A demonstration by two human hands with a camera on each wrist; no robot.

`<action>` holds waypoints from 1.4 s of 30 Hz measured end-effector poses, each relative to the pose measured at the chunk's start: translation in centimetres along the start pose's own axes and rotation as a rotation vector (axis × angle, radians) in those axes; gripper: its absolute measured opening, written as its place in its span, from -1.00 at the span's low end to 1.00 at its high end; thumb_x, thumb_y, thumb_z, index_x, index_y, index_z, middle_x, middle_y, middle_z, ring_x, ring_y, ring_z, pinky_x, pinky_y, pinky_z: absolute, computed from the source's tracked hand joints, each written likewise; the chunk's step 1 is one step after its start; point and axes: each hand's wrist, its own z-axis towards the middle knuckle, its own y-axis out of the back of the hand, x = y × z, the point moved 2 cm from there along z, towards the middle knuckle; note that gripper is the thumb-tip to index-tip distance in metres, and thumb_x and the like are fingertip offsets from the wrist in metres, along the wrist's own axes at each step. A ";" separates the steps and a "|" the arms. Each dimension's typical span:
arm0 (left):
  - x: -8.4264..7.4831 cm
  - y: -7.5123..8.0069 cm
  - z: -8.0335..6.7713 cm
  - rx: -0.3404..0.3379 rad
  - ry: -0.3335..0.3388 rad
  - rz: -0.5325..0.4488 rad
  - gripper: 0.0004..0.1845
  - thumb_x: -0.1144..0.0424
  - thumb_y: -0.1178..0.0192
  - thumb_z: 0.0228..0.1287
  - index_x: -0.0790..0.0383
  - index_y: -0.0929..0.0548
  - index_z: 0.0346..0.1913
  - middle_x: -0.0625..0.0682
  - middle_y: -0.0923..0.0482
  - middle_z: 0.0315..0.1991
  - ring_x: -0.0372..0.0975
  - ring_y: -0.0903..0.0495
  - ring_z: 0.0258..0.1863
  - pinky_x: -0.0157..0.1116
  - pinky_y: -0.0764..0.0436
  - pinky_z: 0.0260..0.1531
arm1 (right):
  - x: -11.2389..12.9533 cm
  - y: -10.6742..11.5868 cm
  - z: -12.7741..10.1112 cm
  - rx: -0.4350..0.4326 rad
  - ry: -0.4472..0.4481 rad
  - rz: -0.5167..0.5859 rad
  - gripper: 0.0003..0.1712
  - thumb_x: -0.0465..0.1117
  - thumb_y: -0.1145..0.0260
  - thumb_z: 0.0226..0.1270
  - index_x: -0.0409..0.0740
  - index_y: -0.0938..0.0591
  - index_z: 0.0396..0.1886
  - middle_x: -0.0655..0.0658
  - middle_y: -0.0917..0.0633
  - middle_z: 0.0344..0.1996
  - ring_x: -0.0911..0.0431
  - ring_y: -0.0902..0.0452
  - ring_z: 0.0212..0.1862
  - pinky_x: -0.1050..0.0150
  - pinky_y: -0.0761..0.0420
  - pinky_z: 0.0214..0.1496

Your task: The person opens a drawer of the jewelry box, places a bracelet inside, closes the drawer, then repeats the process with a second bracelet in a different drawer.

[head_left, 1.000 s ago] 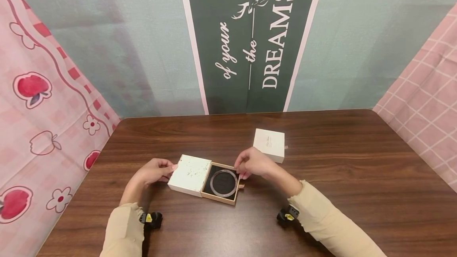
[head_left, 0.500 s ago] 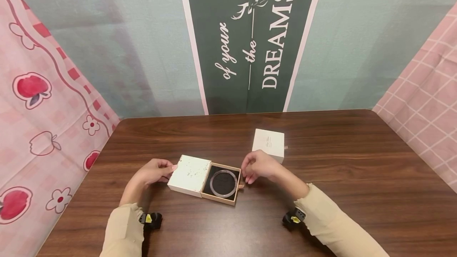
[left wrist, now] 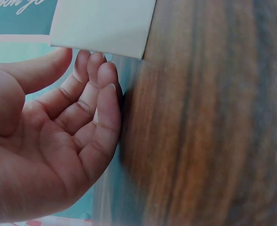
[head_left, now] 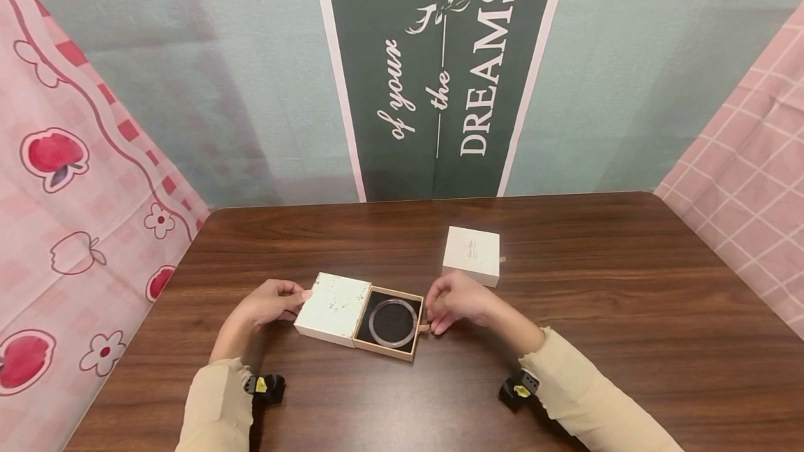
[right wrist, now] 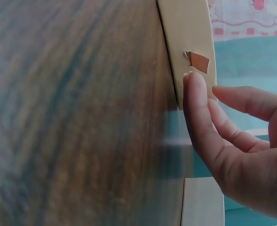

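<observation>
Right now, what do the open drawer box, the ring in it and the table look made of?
Drawer box: looks like matte cream paperboard, with a tan card tray and a black, maybe foam or velvet, insert.
Ring: glossy, translucent pale band; possibly glass, stone or resin, which one I cannot tell.
Table: dark wood grain, smooth low sheen; could be laminate or veneer.

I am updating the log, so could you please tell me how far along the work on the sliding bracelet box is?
Done: the drawer is slid out of the white sleeve, showing a bangle on its black insert. In hand: the left hand touches the sleeve's end, and the right hand is at the drawer's pull tab. Left: the bangle sits untouched; the second box is closed.
</observation>
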 end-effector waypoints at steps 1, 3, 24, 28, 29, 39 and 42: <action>0.0 0.0 0.0 0.000 0.000 -0.001 -0.71 0.22 -0.12 0.29 0.48 -0.52 -0.26 0.05 -0.45 -0.45 -0.21 -0.48 -0.44 -0.23 -0.58 -0.31 | -0.1 0.0 0.0 0.005 -0.001 0.008 -0.92 -0.61 -0.08 0.04 -0.57 -0.46 -0.42 -0.26 -0.56 -0.62 0.07 -0.55 -0.61 0.13 -0.62 -0.46; 0.0 0.0 0.0 0.001 -0.001 -0.002 -0.71 0.22 -0.12 0.28 0.49 -0.52 -0.26 0.05 -0.44 -0.45 -0.21 -0.48 -0.44 -0.23 -0.58 -0.31 | -0.2 -0.1 0.1 0.016 -0.002 0.024 -0.93 -0.61 -0.09 0.04 -0.57 -0.45 -0.42 -0.25 -0.56 -0.62 0.07 -0.56 -0.61 0.13 -0.62 -0.45; -0.1 0.0 -0.1 -0.007 0.000 -0.005 -0.74 0.22 -0.13 0.28 0.45 -0.52 -0.31 0.06 -0.44 -0.45 -0.20 -0.47 -0.44 -0.23 -0.57 -0.33 | -0.7 -0.6 0.2 0.061 -0.021 0.111 -0.94 -0.64 -0.09 -0.01 -0.53 -0.45 -0.49 -0.24 -0.55 -0.64 0.02 -0.60 -0.56 0.14 -0.62 -0.39; -0.1 0.0 -0.1 -0.006 -0.002 -0.008 -0.74 0.23 -0.12 0.28 0.45 -0.51 -0.31 0.05 -0.43 -0.47 -0.21 -0.46 -0.44 -0.24 -0.57 -0.34 | -0.6 -0.8 0.2 0.064 -0.025 0.121 -0.93 -0.64 -0.09 -0.01 -0.51 -0.45 -0.50 -0.25 -0.55 -0.63 0.01 -0.60 -0.55 0.14 -0.62 -0.38; -0.1 -0.1 -0.1 -0.006 -0.002 -0.009 -0.74 0.23 -0.12 0.29 0.46 -0.52 -0.30 0.05 -0.44 -0.47 -0.21 -0.46 -0.45 -0.24 -0.57 -0.34 | -0.6 -0.8 0.2 0.065 -0.025 0.122 -0.93 -0.65 -0.09 0.00 -0.51 -0.45 -0.50 -0.25 -0.55 -0.63 0.01 -0.60 -0.54 0.14 -0.62 -0.37; -0.1 0.0 -0.1 0.000 -0.003 -0.007 -0.72 0.23 -0.11 0.29 0.48 -0.52 -0.26 0.05 -0.45 -0.47 -0.21 -0.47 -0.45 -0.24 -0.58 -0.33 | -0.8 -0.8 0.4 0.061 -0.032 0.112 -0.92 -0.64 -0.10 0.01 -0.48 -0.45 -0.52 -0.25 -0.55 -0.63 0.01 -0.60 -0.54 0.14 -0.62 -0.36; -0.1 0.0 -0.1 0.000 -0.008 -0.006 -0.73 0.23 -0.12 0.28 0.47 -0.52 -0.28 0.06 -0.45 -0.47 -0.21 -0.47 -0.45 -0.23 -0.58 -0.32 | -0.9 -0.8 0.5 0.060 -0.035 0.111 -0.92 -0.64 -0.10 0.02 -0.47 -0.45 -0.52 -0.24 -0.54 -0.63 0.01 -0.60 -0.54 0.14 -0.62 -0.36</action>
